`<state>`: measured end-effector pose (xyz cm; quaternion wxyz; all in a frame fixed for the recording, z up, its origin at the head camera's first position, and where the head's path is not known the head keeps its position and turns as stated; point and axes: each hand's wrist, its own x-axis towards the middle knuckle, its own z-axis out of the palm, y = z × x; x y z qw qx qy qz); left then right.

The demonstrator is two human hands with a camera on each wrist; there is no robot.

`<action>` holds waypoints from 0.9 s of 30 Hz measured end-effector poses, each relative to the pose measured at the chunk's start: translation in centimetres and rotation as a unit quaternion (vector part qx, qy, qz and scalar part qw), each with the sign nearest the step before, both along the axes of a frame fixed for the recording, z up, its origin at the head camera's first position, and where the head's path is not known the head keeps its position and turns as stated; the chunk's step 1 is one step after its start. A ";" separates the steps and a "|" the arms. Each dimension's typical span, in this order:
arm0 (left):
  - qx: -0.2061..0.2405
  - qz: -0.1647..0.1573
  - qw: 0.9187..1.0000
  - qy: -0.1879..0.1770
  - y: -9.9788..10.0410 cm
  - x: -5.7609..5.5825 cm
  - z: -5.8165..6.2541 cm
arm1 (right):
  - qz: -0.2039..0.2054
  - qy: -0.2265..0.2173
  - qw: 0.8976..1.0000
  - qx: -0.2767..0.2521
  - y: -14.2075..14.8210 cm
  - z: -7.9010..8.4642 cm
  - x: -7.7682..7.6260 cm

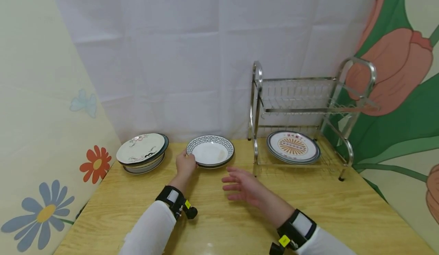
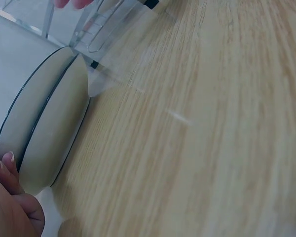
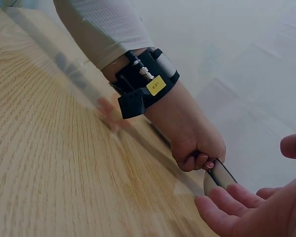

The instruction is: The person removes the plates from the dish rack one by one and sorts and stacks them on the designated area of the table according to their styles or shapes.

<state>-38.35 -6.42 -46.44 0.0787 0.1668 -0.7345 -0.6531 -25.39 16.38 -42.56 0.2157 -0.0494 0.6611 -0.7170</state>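
A small stack of deep white plates [image 1: 210, 151] with a dark wavy rim pattern stands at the back middle of the table. My left hand [image 1: 186, 164] pinches the left edge of the top plate, thumb above and curled fingers below. In the left wrist view the stacked plates [image 2: 56, 118] appear side-on, the fingers at the upper one's rim. To the right of the stack, my right hand [image 1: 241, 186] hovers with fingers spread and holds nothing. The right wrist view shows the same right hand [image 3: 256, 207] near the plates' edge [image 3: 222, 177].
Another stack of plates [image 1: 141, 149], flower-painted on top, stands at the back left. A two-tier metal dish rack [image 1: 291, 111] stands at the right, with stacked plates [image 1: 294, 147] lying flat on its lower tier. A white cloth [image 1: 178, 56] hangs behind the wooden table [image 1: 212, 224].
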 end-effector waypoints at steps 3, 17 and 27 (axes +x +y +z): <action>0.006 0.000 1.000 0.003 0.0 0.0 -0.2 | -0.005 -0.004 1.000 0.002 0.0 -0.1 -0.1; 0.021 -0.008 1.000 -0.022 -0.6 -0.5 -1.0 | -0.030 -0.011 0.999 0.011 -0.1 -0.2 0.1; 0.014 -0.029 0.999 -0.036 -0.7 -0.1 -0.6 | -0.047 -0.021 0.999 0.013 -0.1 -0.1 -0.1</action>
